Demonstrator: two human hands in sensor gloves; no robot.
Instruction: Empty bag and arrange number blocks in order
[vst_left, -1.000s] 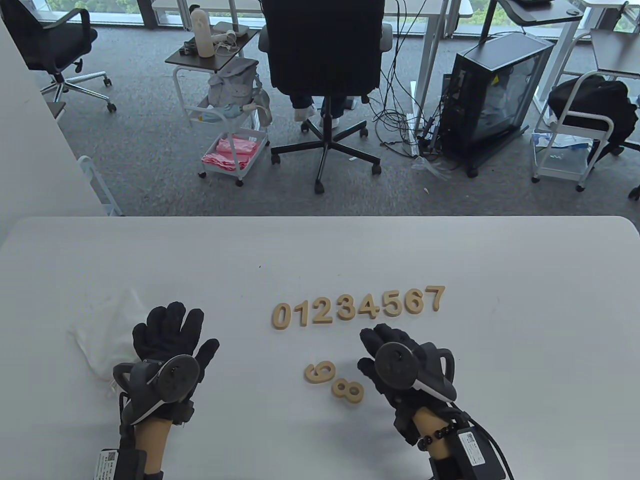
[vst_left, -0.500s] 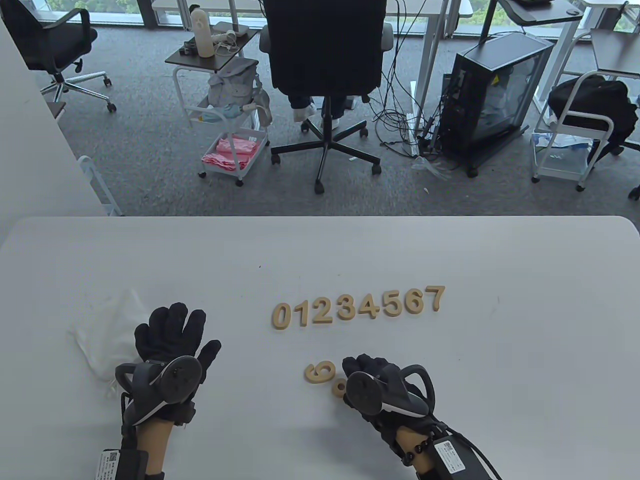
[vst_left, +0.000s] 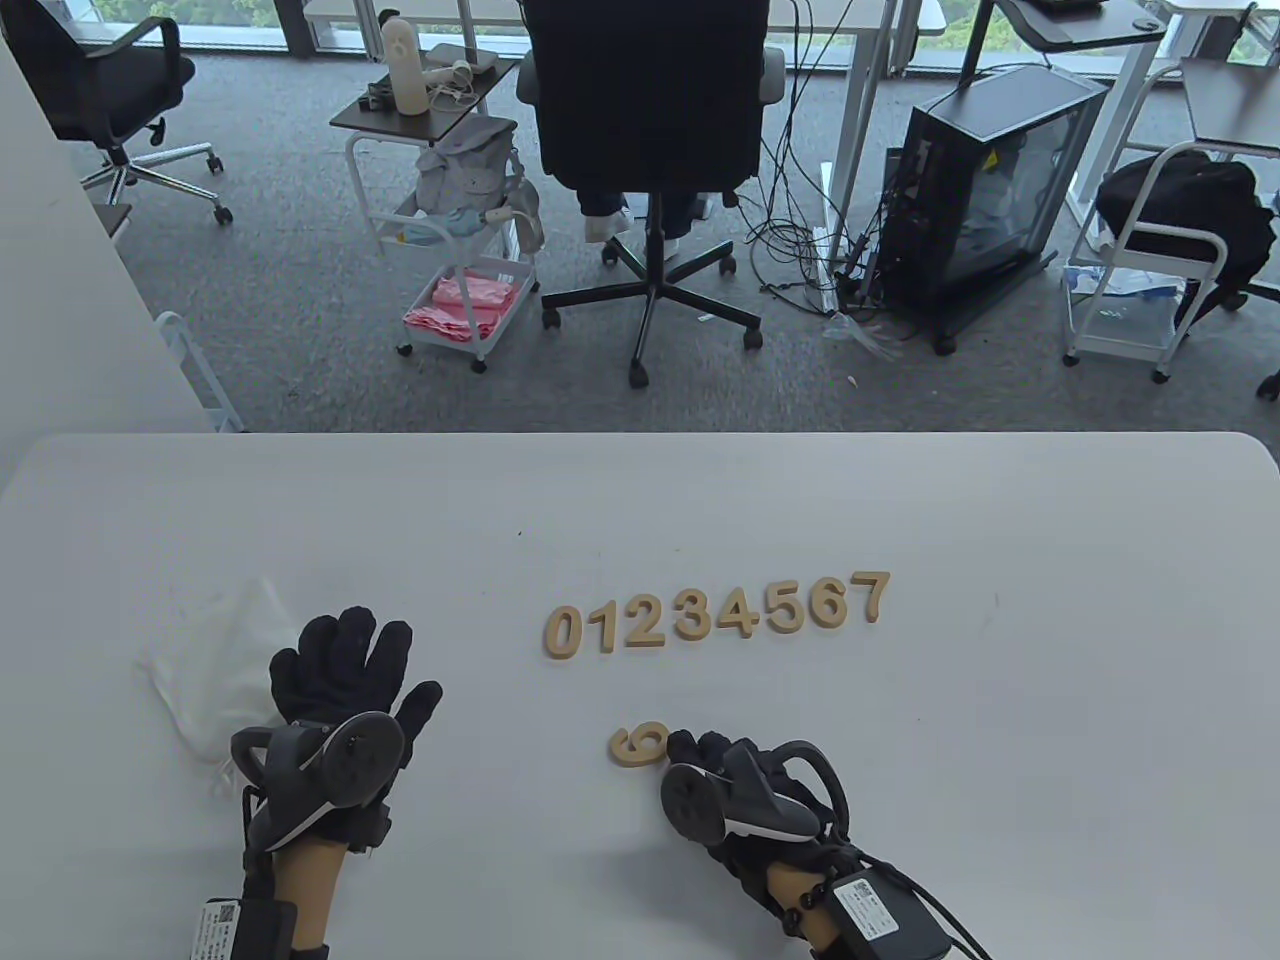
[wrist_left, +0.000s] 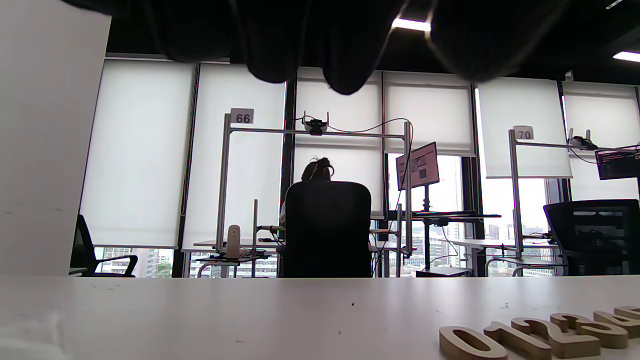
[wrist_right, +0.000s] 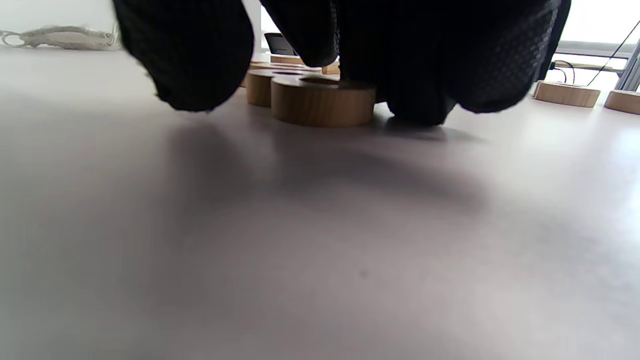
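Note:
Wooden number blocks 0 to 7 (vst_left: 715, 612) lie in a row on the white table (vst_left: 1050, 720); the row's left end shows in the left wrist view (wrist_left: 540, 335). A 9 block (vst_left: 638, 744) lies below the row. My right hand (vst_left: 700, 755) covers the 8 block, hidden in the table view. In the right wrist view the 8 block (wrist_right: 322, 102) lies flat, fingers (wrist_right: 420, 75) touch its far side and the thumb (wrist_right: 192, 55) hangs apart from it. My left hand (vst_left: 340, 670) rests flat, fingers spread, beside the white bag (vst_left: 215, 670).
The bag's drawstring (wrist_right: 60, 37) lies on the table at the left. Beyond the table's far edge stand an office chair (vst_left: 650, 130), a cart (vst_left: 460, 250) and a computer case (vst_left: 985, 190).
My right hand has moved left and toward me, from beside the row down onto the 8 block, which it now covers. The left hand and the other blocks have not moved.

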